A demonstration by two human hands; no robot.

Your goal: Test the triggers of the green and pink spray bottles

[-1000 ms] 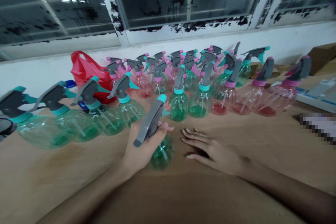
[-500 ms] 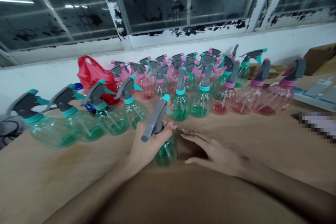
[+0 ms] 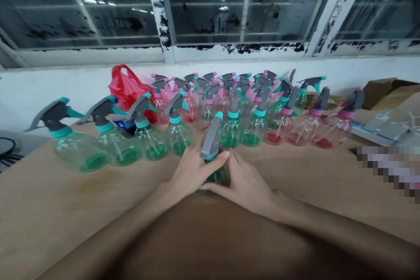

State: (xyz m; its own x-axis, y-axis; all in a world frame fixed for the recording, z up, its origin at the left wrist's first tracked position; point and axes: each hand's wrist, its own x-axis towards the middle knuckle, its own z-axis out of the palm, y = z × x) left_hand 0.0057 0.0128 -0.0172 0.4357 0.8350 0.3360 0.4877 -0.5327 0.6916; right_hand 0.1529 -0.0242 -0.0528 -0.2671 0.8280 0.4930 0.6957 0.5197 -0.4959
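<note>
The green spray bottle (image 3: 215, 177) is at the middle of the near part of the table (image 3: 82, 210), roughly upright between both hands; whether its base touches the wood is hidden. Its grey spray head (image 3: 211, 136) has a turquoise nozzle tip pointing to the far side. The left hand (image 3: 190, 168) is closed around the neck, thumb across the near side. The right hand (image 3: 251, 183) cups the right side of the body, its thumb low in front and its fingers partly hidden behind.

Just beyond, to the left, four green bottles (image 3: 154, 142) form a row; to the right, two green and three pink bottles (image 3: 274, 129) continue it. More sprayers (image 3: 226, 92) crowd behind them. A red plastic bag (image 3: 126, 87) is at far left, against the white wall (image 3: 59, 85). At far right are an open cardboard box (image 3: 387, 94) and a white tray (image 3: 370, 133).
</note>
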